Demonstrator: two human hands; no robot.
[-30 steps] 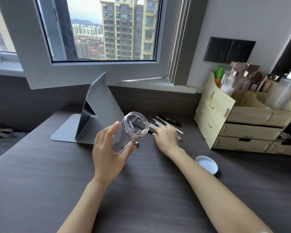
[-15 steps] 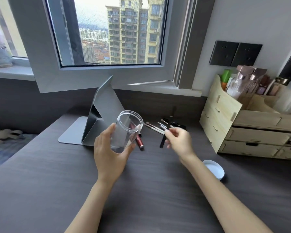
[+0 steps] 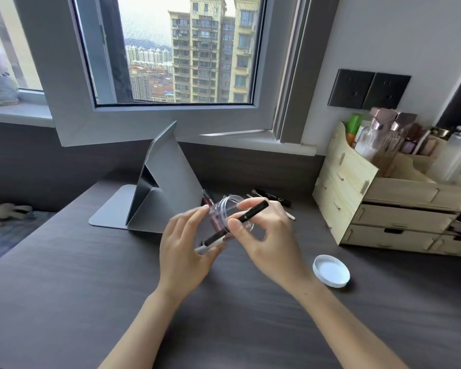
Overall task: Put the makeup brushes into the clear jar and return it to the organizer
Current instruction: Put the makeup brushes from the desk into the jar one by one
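My left hand (image 3: 183,251) grips the clear jar (image 3: 218,222), tilted with its mouth toward the right. My right hand (image 3: 266,235) pinches a black makeup brush (image 3: 250,213) whose lower end sits inside the jar. Several more brushes and a black tube (image 3: 273,199) lie on the desk behind my hands, partly hidden. A reddish tube (image 3: 207,200) lies just behind the jar. The wooden organizer (image 3: 357,187) stands at the right, its top compartments filled with bottles.
The jar's white lid (image 3: 331,270) lies on the desk right of my right wrist. A grey folding stand (image 3: 155,193) rests at the back left. The open window frame (image 3: 155,123) overhangs the desk's rear. Dark wall sockets (image 3: 367,89) are above the organizer.
My right hand lifted a black brush off the desk and brought it left into the jar's mouth. The jar is tilted further toward it.
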